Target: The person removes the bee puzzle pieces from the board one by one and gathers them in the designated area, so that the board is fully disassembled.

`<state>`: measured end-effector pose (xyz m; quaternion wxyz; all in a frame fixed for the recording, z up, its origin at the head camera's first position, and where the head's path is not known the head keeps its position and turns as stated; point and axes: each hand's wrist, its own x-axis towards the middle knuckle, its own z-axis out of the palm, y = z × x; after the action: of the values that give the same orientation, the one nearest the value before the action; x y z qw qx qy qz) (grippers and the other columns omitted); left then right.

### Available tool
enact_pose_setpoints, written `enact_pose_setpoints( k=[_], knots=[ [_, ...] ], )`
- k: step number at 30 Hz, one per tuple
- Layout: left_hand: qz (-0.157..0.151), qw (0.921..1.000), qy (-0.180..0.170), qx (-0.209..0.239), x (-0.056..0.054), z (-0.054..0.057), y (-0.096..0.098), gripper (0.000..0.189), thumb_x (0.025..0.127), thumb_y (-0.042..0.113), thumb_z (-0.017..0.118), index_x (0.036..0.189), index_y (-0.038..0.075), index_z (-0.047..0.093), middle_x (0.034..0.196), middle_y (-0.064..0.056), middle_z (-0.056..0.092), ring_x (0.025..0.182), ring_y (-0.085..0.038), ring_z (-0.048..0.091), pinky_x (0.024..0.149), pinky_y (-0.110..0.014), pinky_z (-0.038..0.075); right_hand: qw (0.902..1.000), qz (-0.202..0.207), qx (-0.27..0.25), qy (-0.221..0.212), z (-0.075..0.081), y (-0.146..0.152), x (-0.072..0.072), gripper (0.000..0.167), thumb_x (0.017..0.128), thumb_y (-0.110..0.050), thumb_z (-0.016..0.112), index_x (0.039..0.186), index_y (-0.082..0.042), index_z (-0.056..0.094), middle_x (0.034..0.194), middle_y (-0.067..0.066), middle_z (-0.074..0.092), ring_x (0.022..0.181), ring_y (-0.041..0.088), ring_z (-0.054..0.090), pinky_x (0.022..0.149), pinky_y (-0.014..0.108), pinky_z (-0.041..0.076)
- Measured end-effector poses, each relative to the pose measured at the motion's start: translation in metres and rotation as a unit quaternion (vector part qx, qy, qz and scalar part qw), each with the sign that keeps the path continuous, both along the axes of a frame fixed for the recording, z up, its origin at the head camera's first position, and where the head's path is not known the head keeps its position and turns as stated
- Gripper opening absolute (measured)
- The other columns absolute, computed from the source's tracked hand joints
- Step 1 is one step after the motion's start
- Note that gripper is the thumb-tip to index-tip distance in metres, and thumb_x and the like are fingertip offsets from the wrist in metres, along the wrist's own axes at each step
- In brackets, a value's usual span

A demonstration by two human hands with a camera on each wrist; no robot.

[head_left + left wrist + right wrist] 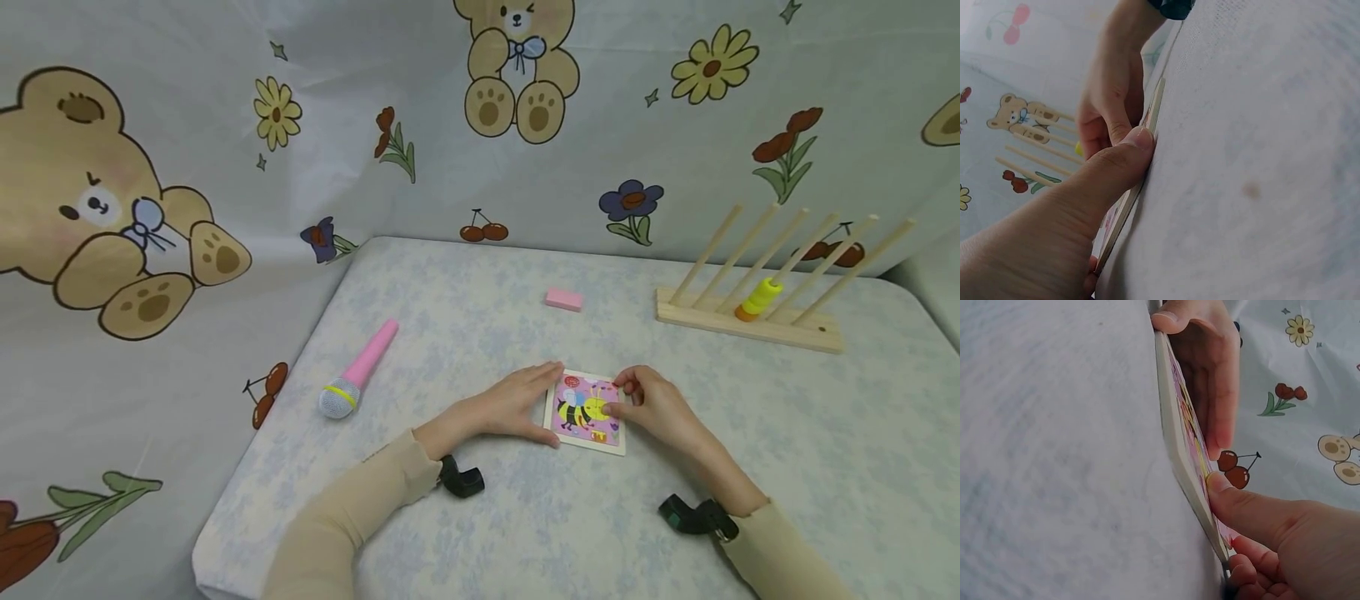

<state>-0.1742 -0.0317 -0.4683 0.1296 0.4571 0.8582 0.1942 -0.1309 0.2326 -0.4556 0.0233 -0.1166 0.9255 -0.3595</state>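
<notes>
A small square bee puzzle (pixel 577 421) with a pink picture and pale frame lies on the table between both hands. My left hand (pixel 513 404) spans its left side, thumb at the near corner and fingertips at the far corner. In the left wrist view that thumb (pixel 1113 165) lies along the frame's edge. My right hand (pixel 663 408) pinches the puzzle's right side: the thumb (pixel 1241 506) presses on the picture while the other fingers curl at the edge near the far right corner. Those fingertips are partly hidden in the head view.
A pink toy microphone (pixel 367 358) lies to the left on the table (pixel 480 533). Beyond the puzzle is a pink block (pixel 564 300). At the back right stands a wooden peg rack (pixel 750 325) with yellow and orange beads (pixel 761 296) on one peg. A printed cloth hangs behind.
</notes>
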Motion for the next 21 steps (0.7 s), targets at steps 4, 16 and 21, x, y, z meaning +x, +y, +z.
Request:
enact_pose_setpoints(
  k=[4,16,21],
  knots=[
    [0.000,1.0000,0.001,0.000,0.0000,-0.0008,0.0003,0.109,0.078,0.061,0.067,0.151,0.003,0.010,0.157,-0.009,0.011,0.142,-0.015,0.007,0.113,-0.031,0.012,0.9999,-0.002,-0.004,0.012,-0.0021,-0.0004,0.0006,0.039,0.078,-0.017,0.080,0.101,0.002,0.055,0.082,0.008,0.049,0.069,0.018,0.043,0.055,0.024,0.035],
    [-0.005,0.9999,0.006,-0.006,-0.0005,-0.0003,0.0019,0.108,0.078,0.061,0.066,0.151,0.004,0.010,0.157,-0.008,0.011,0.142,-0.013,0.004,0.113,-0.028,0.009,0.9997,-0.016,-0.017,0.011,-0.0029,-0.0025,0.0033,0.040,0.078,-0.013,0.079,0.105,0.004,0.055,0.077,0.007,0.048,0.068,0.018,0.044,0.053,0.023,0.036],
    [-0.002,1.0000,0.004,-0.005,-0.0006,-0.0019,0.0009,0.109,0.078,0.062,0.066,0.152,0.005,0.010,0.157,-0.007,0.010,0.142,-0.012,0.004,0.112,-0.027,0.008,0.9996,-0.004,-0.023,0.014,-0.0039,-0.0036,0.0032,0.041,0.078,-0.010,0.078,0.109,0.005,0.054,0.078,0.006,0.049,0.068,0.017,0.044,0.054,0.023,0.037]
  ],
)
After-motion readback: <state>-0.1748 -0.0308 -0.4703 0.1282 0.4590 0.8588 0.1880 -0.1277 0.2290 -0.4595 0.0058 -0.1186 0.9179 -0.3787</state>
